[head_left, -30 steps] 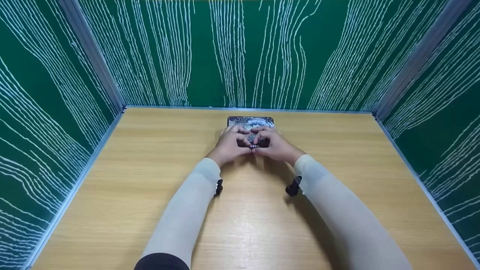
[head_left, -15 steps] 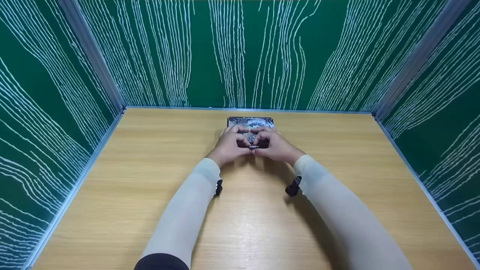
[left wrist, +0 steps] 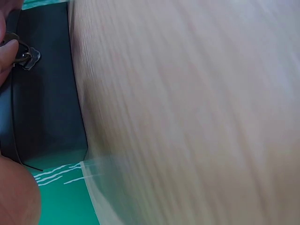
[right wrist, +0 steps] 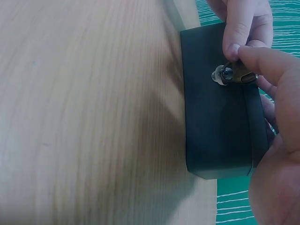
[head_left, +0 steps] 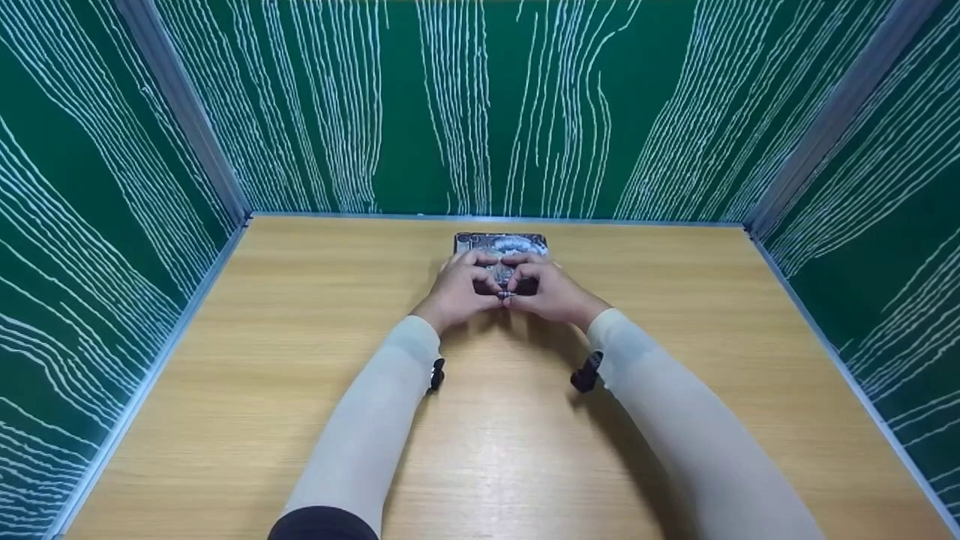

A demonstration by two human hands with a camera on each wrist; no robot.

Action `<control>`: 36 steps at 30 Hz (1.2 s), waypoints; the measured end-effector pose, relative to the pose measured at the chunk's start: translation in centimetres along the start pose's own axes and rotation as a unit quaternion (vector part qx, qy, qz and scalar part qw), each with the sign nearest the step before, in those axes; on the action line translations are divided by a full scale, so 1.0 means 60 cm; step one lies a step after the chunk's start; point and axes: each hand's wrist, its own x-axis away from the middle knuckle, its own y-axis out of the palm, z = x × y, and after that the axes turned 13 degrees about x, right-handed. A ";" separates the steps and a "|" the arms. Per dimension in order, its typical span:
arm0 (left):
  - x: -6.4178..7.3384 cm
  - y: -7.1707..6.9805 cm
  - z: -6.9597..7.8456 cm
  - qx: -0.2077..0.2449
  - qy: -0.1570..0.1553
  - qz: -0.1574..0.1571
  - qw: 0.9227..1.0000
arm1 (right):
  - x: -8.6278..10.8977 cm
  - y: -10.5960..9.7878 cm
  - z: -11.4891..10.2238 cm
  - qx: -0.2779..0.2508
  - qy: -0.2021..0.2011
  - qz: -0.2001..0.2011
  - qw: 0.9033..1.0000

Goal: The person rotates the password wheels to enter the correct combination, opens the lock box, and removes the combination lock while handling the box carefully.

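Observation:
A small dark box [right wrist: 218, 126] with a patterned lid [head_left: 517, 244] stands at the far middle of the table. On its front is a brass-coloured latch [right wrist: 241, 74] over a metal catch plate [right wrist: 218, 76], also partly visible in the left wrist view as a catch plate [left wrist: 32, 58]. My left hand [head_left: 457, 294] and right hand [head_left: 553, 292] lie over the box from either side. Their thumbs meet at the latch, and both hands pinch it between thumb and curled index finger. Other fingers rest on the lid. The fingers hide part of the latch.
The wooden table [head_left: 480, 420] spreads around the box. Green walls [head_left: 409, 112] with white wavy lines rise behind it and on both sides, joined by grey corner posts [head_left: 191, 112]. Pale sleeves [head_left: 367, 420] cover my arms, with dark wrist-worn devices [head_left: 587, 371].
Both hands stay at the latch with almost no movement; only the small metal part between the fingertips shifts slightly. The box keeps its place.

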 end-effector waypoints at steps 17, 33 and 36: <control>0.003 -0.002 0.006 0.007 -0.010 -0.002 1.000 | -0.002 0.001 0.001 0.012 -0.012 0.004 1.000; 0.003 -0.001 0.008 0.014 -0.022 0.001 1.000 | -0.003 0.000 0.004 0.005 0.002 -0.006 1.000; 0.002 -0.001 0.008 0.015 -0.023 0.002 1.000 | -0.003 0.000 0.004 0.007 0.000 -0.002 1.000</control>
